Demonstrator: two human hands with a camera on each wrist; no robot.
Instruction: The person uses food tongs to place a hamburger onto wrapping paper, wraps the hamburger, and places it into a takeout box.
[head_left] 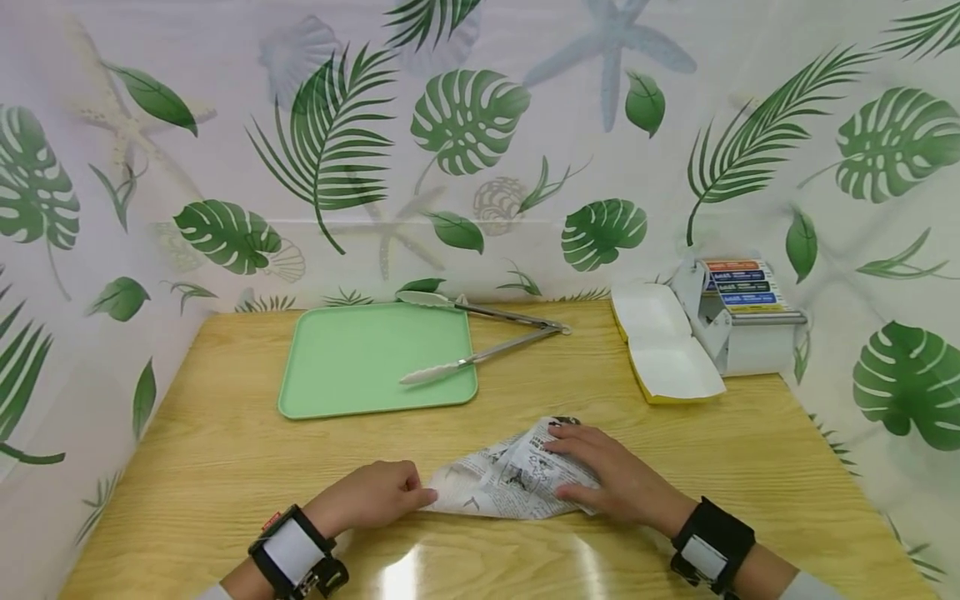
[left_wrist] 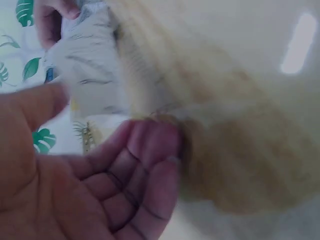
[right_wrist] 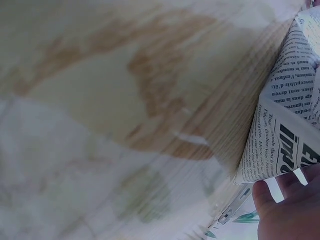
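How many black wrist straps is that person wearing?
2: a left-wrist strap just behind the left hand, and a right-wrist strap just behind the right hand, which touches the newsprint-patterned paper.

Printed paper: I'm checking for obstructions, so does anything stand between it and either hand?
Nothing visible does: the right hand touches the printed paper, and the left hand is at its left tip. The tongs and green tray lie farther back, not between them.
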